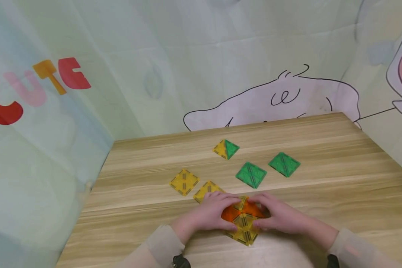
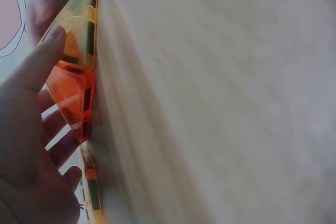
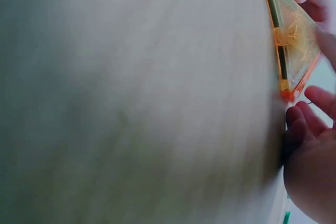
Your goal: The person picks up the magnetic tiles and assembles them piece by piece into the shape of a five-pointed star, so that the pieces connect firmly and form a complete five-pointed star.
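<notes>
A low pyramid of magnetic tiles (image 1: 245,222), see-through yellow and orange, stands on the wooden table in front of me. My left hand (image 1: 213,213) holds its left side, the thumb on a yellow face and the fingers spread behind an orange tile (image 2: 73,87). From the other side my right hand (image 1: 283,215) curves its thumb and fingers round the pyramid. The right wrist view shows a yellow triangular face (image 3: 294,40) between the two hands. Just beyond the left fingers lies a flat yellow square (image 1: 206,190), partly covered by that hand.
Another yellow square (image 1: 184,182) lies to the left. Two green squares (image 1: 251,175) (image 1: 284,164) lie beyond the right hand. Farther back is a half yellow, half green square (image 1: 226,149). A printed curtain (image 1: 147,67) hangs behind the wooden table (image 1: 137,163).
</notes>
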Action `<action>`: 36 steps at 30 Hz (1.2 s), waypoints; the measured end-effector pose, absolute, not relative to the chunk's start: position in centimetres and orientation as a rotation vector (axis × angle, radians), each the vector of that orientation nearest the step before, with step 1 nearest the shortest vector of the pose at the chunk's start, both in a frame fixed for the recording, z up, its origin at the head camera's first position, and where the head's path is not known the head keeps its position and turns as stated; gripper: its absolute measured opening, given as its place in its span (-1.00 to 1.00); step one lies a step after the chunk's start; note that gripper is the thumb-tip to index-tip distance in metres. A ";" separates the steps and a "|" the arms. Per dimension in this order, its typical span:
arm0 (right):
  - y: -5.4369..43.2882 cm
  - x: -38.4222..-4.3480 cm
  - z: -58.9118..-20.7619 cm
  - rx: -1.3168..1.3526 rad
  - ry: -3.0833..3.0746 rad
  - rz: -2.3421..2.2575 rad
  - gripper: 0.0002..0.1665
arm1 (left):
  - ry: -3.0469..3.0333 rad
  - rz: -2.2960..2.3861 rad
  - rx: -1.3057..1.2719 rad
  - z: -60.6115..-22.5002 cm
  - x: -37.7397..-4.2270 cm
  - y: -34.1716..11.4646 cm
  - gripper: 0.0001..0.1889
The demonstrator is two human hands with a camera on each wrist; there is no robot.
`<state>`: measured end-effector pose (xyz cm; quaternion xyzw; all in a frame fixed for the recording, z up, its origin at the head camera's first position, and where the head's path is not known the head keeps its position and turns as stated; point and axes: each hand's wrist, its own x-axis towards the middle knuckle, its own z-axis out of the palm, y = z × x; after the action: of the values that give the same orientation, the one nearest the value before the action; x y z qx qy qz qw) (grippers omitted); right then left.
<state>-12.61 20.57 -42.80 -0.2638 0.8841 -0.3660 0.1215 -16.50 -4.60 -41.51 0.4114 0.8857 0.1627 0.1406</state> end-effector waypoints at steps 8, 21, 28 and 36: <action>20.1 -12.7 -42.9 -0.711 2.614 -1.059 -0.24 | 2.536 0.509 1.178 -41.6 -16.5 -4.5 -0.26; 19.7 -12.8 -43.0 -0.743 2.648 -1.066 -0.22 | 2.543 0.544 1.183 -41.5 -16.5 -4.8 -0.31; 19.5 -13.1 -42.9 -0.804 2.650 -1.057 -0.24 | 2.547 0.563 1.199 -41.4 -16.4 -5.0 -0.33; 19.3 -13.4 -42.7 -0.798 2.640 -1.049 -0.26 | 2.550 0.615 1.189 -41.5 -16.5 -5.2 -0.38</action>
<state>-13.36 19.27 -42.74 -0.2693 0.8906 -0.3539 0.0951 -16.52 -5.22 -41.53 0.4094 0.8779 0.2116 0.1303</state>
